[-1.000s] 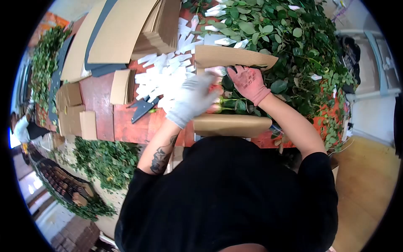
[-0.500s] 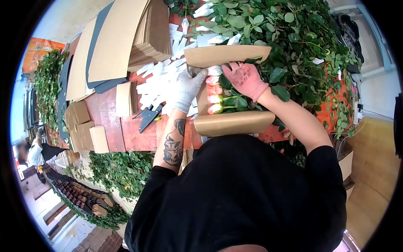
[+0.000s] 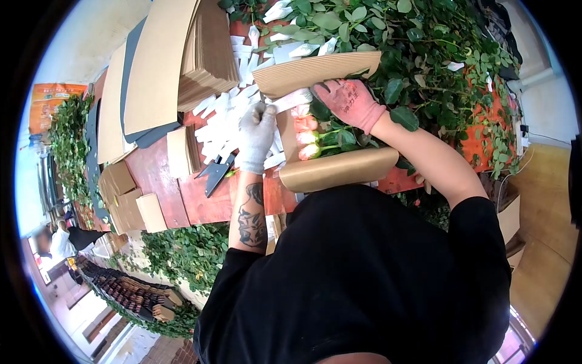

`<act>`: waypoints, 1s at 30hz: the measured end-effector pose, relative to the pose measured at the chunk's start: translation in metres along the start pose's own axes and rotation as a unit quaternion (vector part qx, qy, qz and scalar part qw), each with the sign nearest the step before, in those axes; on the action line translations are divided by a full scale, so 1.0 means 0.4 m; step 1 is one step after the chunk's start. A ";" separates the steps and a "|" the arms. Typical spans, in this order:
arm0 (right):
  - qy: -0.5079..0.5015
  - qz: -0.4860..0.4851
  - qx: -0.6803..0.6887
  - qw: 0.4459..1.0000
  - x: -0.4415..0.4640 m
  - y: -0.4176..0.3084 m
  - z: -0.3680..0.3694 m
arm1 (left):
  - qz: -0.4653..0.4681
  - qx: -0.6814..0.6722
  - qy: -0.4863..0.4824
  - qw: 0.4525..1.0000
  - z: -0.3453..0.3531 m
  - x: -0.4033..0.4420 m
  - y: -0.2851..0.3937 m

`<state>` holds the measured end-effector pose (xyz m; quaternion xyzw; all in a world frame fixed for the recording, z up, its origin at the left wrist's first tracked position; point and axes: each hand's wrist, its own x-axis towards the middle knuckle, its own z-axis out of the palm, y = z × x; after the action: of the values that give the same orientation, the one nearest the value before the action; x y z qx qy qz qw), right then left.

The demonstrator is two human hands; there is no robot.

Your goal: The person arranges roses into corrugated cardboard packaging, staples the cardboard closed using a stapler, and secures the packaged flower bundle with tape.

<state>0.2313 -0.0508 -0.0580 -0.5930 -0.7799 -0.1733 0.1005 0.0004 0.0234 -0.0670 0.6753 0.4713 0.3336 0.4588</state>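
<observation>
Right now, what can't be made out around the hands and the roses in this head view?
All in the head view:
- Right hand: fingertips, and anything under them, hidden by the glove itself.
- White sleeve: its contents, covered by its own material; whether the left hand pinches it is unclear.
- Rose stems: far ends, hidden under leaves.
- Co-worker: hands, too small and blurred.

The picture is bright, with pale light on the wall [image 3: 96, 57]. The white paper strips [image 3: 225, 124] look so bright that they lose some detail. The edges bend round and go black in the corners. The far worker [image 3: 62, 242] looks small and fuzzy.
</observation>
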 end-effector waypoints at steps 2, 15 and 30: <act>0.032 0.001 0.053 0.998 -0.008 0.004 0.052 | 0.010 0.044 0.043 0.998 -0.055 0.002 -0.017; 0.011 -0.027 -0.010 1.000 0.011 -0.003 -0.050 | 0.305 0.232 -0.219 0.898 -0.056 -0.040 0.239; -0.191 0.034 0.073 0.978 0.001 -0.011 -0.145 | 0.262 0.270 -0.303 0.876 -0.043 0.057 0.193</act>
<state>0.2240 -0.0740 -0.0052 -0.6323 -0.7747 0.0038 -0.0014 0.0185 0.0397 0.0115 0.9397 0.1866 0.0806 0.2749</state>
